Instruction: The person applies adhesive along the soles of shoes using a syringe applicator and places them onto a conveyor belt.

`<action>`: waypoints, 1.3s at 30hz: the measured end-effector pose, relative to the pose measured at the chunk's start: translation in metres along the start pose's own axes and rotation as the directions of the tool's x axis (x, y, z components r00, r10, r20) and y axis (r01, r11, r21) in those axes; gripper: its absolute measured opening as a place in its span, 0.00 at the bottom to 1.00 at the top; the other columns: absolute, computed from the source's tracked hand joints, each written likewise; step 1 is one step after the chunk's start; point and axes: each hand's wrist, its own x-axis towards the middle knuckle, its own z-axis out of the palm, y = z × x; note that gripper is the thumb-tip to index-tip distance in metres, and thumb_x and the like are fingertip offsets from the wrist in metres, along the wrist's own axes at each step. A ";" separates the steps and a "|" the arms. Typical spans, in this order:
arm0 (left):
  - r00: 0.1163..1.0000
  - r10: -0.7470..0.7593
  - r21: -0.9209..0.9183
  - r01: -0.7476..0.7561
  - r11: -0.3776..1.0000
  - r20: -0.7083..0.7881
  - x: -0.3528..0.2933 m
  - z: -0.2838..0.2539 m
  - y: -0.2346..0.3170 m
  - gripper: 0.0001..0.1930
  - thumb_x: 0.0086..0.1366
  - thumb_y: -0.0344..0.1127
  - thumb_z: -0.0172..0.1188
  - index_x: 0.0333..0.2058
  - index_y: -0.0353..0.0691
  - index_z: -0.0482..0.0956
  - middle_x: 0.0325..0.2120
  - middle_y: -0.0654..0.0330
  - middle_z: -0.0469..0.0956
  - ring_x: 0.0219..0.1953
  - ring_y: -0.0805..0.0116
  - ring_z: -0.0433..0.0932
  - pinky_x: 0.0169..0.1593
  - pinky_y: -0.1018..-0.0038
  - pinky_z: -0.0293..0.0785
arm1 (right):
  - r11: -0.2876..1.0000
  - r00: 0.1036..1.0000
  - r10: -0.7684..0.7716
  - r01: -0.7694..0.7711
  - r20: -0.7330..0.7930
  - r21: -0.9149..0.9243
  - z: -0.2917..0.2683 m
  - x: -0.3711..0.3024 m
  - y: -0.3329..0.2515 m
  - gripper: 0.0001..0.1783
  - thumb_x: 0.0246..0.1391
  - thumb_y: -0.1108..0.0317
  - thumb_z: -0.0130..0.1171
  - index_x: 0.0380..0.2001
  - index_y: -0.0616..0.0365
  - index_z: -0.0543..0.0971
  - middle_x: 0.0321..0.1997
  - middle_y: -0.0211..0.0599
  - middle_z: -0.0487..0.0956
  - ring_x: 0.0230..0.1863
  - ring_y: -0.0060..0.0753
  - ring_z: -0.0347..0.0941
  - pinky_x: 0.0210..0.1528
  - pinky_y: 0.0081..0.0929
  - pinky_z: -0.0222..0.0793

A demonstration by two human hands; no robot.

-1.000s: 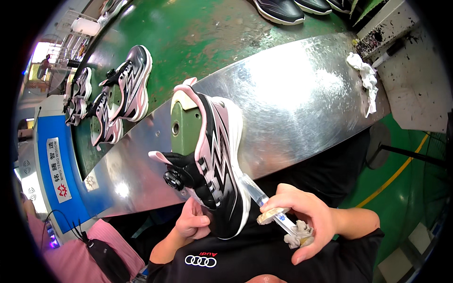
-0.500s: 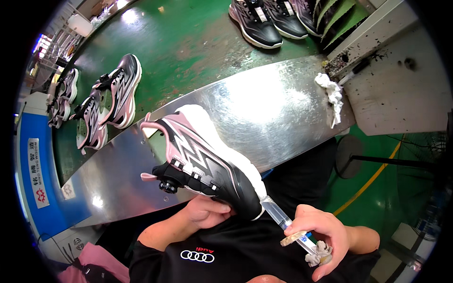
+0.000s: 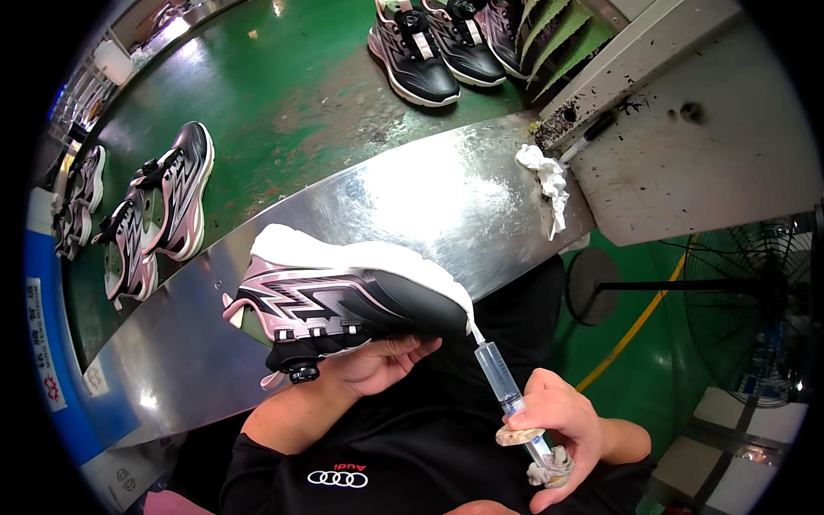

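A pink, grey and black sneaker (image 3: 335, 296) with a white sole lies on its side in the air, sole facing away from me and toe pointing right. My left hand (image 3: 382, 362) supports it from beneath, fingers under the upper; part of the grip is hidden behind the shoe. A dial and black strap hang at its near side. My right hand (image 3: 562, 425) is closed around a clear syringe (image 3: 498, 373), thumb at the plunger end, which is wrapped in whitish material. The syringe's nozzle meets the sole edge at the toe.
A steel ledge (image 3: 343, 197) borders the green conveyor belt (image 3: 283, 103). Paired sneakers (image 3: 184, 193) stand left; several more (image 3: 421, 69) stand at the back. Crumpled white tissue (image 3: 547, 184) and a pen-like tool (image 3: 588, 137) lie by a metal panel (image 3: 695, 129). A fan (image 3: 747, 292) stands right.
The sneaker has been turned more level, its sole now tipped upward. The syringe has swung steeper, its nozzle now visible at the toe. The whole view has shifted to the right.
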 end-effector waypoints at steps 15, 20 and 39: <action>0.998 0.018 -0.084 -0.013 0.996 0.060 0.008 0.014 0.007 0.17 0.60 0.26 0.57 0.50 0.40 0.72 0.49 0.56 0.74 0.53 0.63 0.73 0.52 0.74 0.75 | 0.908 0.991 -0.132 0.125 0.008 -0.401 0.031 0.005 0.019 0.38 0.34 0.46 0.70 0.45 0.61 0.73 0.31 0.32 0.77 0.19 0.27 0.57 0.24 0.23 0.53; 0.992 0.058 -0.091 -0.048 0.995 0.116 0.008 0.016 0.005 0.19 0.62 0.30 0.56 0.52 0.40 0.70 0.50 0.53 0.73 0.53 0.59 0.72 0.48 0.75 0.78 | 0.830 0.984 -0.173 0.166 0.036 -0.532 0.037 0.002 0.029 0.43 0.30 0.42 0.72 0.47 0.56 0.72 0.33 0.28 0.77 0.21 0.23 0.57 0.29 0.24 0.50; 0.986 0.100 -0.109 -0.086 0.990 0.131 0.000 0.020 0.006 0.17 0.63 0.33 0.56 0.51 0.39 0.71 0.48 0.51 0.74 0.51 0.60 0.74 0.47 0.76 0.79 | 0.718 0.965 -0.256 0.228 0.055 -0.657 0.051 0.004 0.037 0.39 0.29 0.44 0.73 0.44 0.55 0.74 0.32 0.29 0.77 0.23 0.24 0.56 0.28 0.23 0.49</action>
